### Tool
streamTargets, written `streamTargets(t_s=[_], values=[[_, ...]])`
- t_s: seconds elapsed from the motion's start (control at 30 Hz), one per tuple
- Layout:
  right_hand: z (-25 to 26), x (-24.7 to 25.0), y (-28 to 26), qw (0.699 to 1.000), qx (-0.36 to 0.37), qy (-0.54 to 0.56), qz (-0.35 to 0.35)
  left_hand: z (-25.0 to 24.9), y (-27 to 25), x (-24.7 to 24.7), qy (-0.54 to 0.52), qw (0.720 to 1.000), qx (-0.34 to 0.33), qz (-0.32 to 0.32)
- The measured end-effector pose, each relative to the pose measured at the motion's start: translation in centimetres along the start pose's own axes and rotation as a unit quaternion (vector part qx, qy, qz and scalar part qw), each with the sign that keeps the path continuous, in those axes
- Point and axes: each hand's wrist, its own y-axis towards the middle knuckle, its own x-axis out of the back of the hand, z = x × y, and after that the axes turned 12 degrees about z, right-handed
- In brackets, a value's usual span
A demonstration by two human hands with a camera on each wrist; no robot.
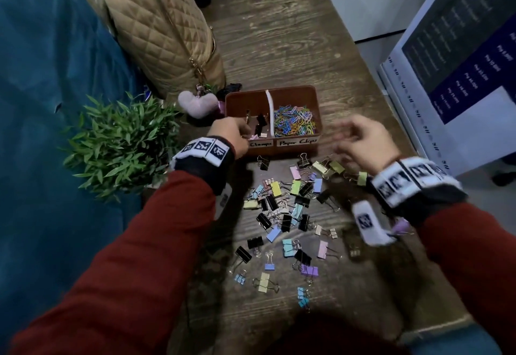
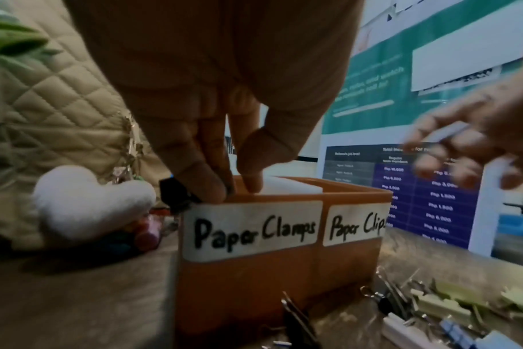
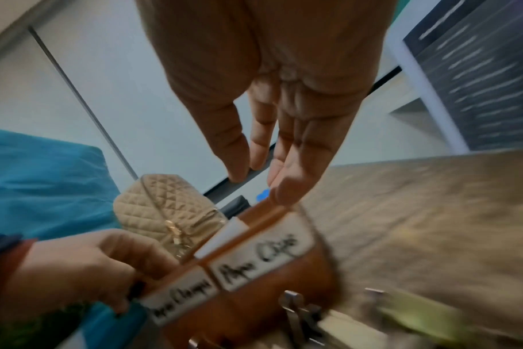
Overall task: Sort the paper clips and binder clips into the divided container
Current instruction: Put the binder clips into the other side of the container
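A brown divided container [image 1: 296, 149] stands mid-table, labelled "Paper Clamps" [image 2: 254, 231] on the left and "Paper Clips" on the right. Coloured paper clips [image 1: 294, 122] fill the right compartment; a few binder clips [image 1: 259, 124] lie in the left one. Several loose binder clips [image 1: 284, 215] are scattered in front. My left hand [image 2: 235, 191] grips the container's front left rim, thumb inside and fingers outside. A black thing [image 2: 176, 191] sits by those fingertips; I cannot tell whether it is held. My right hand [image 1: 351, 136], blurred, hovers right of the container with straight fingers [image 3: 287, 170] and nothing in it.
A quilted tan bag [image 1: 164, 27] with a pink heart charm [image 1: 196, 104] stands behind the container on the left. A green plant [image 1: 122, 142] is at the left table edge. A printed board [image 1: 460, 61] leans along the right side.
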Motion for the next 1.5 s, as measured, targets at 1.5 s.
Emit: streamTargets(t_s=[1.5], values=[[-7.4, -5.6, -5.0, 0.885, -0.139, -0.398, 0.199, 3.6, -16.4, -17.2, -0.097, 0.97, 0.197, 0.105]])
